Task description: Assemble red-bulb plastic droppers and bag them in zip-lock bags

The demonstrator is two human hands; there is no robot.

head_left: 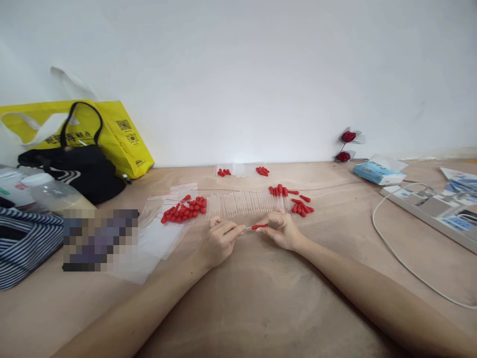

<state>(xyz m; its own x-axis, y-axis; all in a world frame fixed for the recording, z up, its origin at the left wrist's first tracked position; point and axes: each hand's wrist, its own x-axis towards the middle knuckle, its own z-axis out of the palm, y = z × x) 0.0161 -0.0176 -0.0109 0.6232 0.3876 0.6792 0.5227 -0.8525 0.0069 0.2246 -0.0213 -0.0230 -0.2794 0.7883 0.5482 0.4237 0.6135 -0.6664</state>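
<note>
My left hand [220, 240] pinches a thin clear glass dropper tube [248, 228] near the middle of the table. Between the fingertips of my right hand [280, 230] is a red rubber bulb [260, 226], in line with the tube and meeting its end. How far the tube sits inside the bulb cannot be seen. Just beyond both hands lies a row of clear tubes [242, 203]. Some at its right end carry red bulbs [278, 190]. More loose bulbs [302, 208] lie beside them. A heap of red bulbs [185, 210] rests on clear plastic bags [158, 237] to the left.
By the wall lies a bag with tubes and bulbs [242, 170]. At left stand a yellow bag [124, 136], a black bag [74, 171], a bottle [55, 191] and a striped bag [28, 243]. Tissues [378, 171], a power strip [432, 211] and a white cable [387, 251] occupy the right.
</note>
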